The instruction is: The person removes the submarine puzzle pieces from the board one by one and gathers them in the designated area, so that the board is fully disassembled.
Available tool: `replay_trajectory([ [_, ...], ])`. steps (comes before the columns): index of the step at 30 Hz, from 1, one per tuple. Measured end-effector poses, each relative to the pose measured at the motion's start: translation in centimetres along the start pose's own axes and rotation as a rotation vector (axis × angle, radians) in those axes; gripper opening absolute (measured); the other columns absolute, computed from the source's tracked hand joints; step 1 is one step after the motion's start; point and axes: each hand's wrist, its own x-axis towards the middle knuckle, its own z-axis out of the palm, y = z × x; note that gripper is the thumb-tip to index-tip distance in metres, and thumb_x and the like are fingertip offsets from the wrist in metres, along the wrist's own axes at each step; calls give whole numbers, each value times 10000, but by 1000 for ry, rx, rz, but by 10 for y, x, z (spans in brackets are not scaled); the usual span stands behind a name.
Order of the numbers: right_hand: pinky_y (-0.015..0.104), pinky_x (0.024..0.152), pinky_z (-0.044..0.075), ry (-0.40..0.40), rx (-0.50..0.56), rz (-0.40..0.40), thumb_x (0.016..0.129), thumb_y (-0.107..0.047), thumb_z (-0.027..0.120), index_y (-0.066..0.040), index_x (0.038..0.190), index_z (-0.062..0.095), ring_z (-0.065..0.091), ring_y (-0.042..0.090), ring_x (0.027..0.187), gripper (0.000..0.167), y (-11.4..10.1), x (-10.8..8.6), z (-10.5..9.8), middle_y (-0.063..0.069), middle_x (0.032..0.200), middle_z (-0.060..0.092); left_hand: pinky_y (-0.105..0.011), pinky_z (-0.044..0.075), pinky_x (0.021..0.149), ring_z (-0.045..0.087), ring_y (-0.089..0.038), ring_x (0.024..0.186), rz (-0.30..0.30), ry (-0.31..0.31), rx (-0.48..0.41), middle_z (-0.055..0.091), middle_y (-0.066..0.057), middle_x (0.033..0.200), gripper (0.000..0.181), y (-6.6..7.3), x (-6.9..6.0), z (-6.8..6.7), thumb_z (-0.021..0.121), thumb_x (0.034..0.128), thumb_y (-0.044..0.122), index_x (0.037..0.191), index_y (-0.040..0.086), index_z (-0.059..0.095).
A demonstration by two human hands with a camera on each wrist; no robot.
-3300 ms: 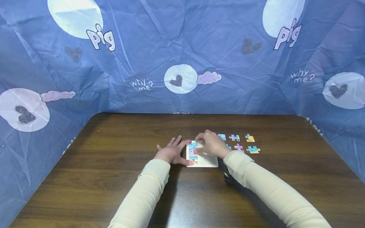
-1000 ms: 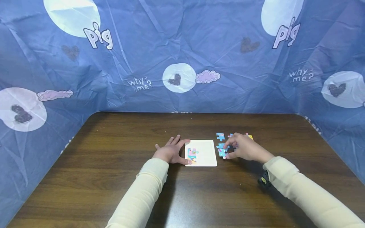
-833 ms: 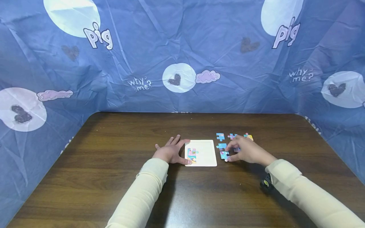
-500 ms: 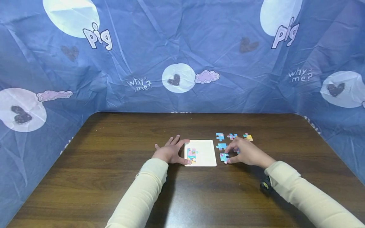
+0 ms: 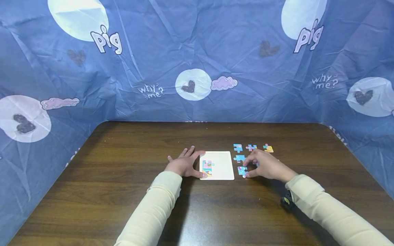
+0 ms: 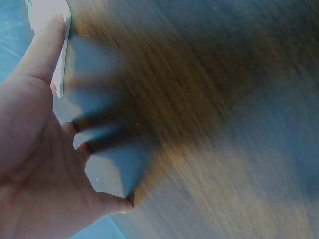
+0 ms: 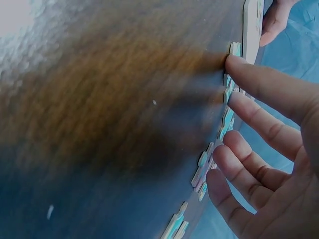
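In the head view a pale square puzzle tray point(image 5: 223, 167) lies on the table, with pink, blue and yellow puzzle pieces point(image 5: 207, 167) fitted low on its left side. My left hand point(image 5: 182, 165) rests at the tray's left edge, thumb on the near corner and index finger at the far one, fingers spread. Right of the tray, my right hand point(image 5: 266, 165) holds a blue puzzle piece point(image 5: 241, 171) between thumb and index finger, down at the table. The right wrist view shows the thumb touching that piece point(image 7: 235, 49); the other fingers bend loosely.
Loose pieces lie beyond my right hand: a blue one point(image 5: 237, 147), a pink and blue one point(image 5: 251, 147), a yellow one point(image 5: 268, 148) and another blue one point(image 5: 239, 158). More are partly hidden under the hand. A blue printed cloth point(image 5: 197, 44) hangs behind the wooden table point(image 5: 123, 198).
My right hand has moved off the tray to the right, taking the upper-left blue piece out and lowering it to the table, then shifting it slightly nearer. My left hand has stayed put.
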Motion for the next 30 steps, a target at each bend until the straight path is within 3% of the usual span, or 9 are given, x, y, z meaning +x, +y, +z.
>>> replay_trajectory([
  [8, 466, 847, 524, 11, -10, 5, 752, -208, 902, -133, 929, 765, 662, 274, 936, 236, 2, 0, 2, 101, 1082, 666, -783, 59, 1111, 56, -268, 1566, -2, 8, 6, 71, -47, 1713, 881, -5, 6, 4, 778, 884, 460, 1594, 358, 267],
  [13, 481, 859, 520, 9, -10, 8, 760, -208, 897, -131, 940, 767, 656, 294, 966, 235, 2, 1, 2, 139, 1121, 668, -775, 68, 1118, 72, -270, 1565, 4, 2, -1, 83, -53, 1711, 864, -1, 0, 0, 768, 892, 456, 1595, 350, 277],
  [21, 392, 776, 502, 47, 101, -8, 820, -191, 857, -78, 1049, 765, 619, 291, 929, 272, -7, 13, -4, 108, 1022, 644, -778, 68, 1115, 67, -276, 1565, 10, 4, -2, 79, -56, 1711, 865, -2, 0, 1, 765, 893, 460, 1596, 352, 274],
  [30, 430, 858, 523, 7, 198, 32, 879, -241, 811, -57, 1191, 720, 646, 264, 989, 373, -30, 33, 7, 82, 1061, 690, -775, 69, 1118, 76, -277, 1564, -3, 7, 1, 87, -56, 1711, 867, -1, 1, 1, 775, 885, 463, 1591, 355, 284],
])
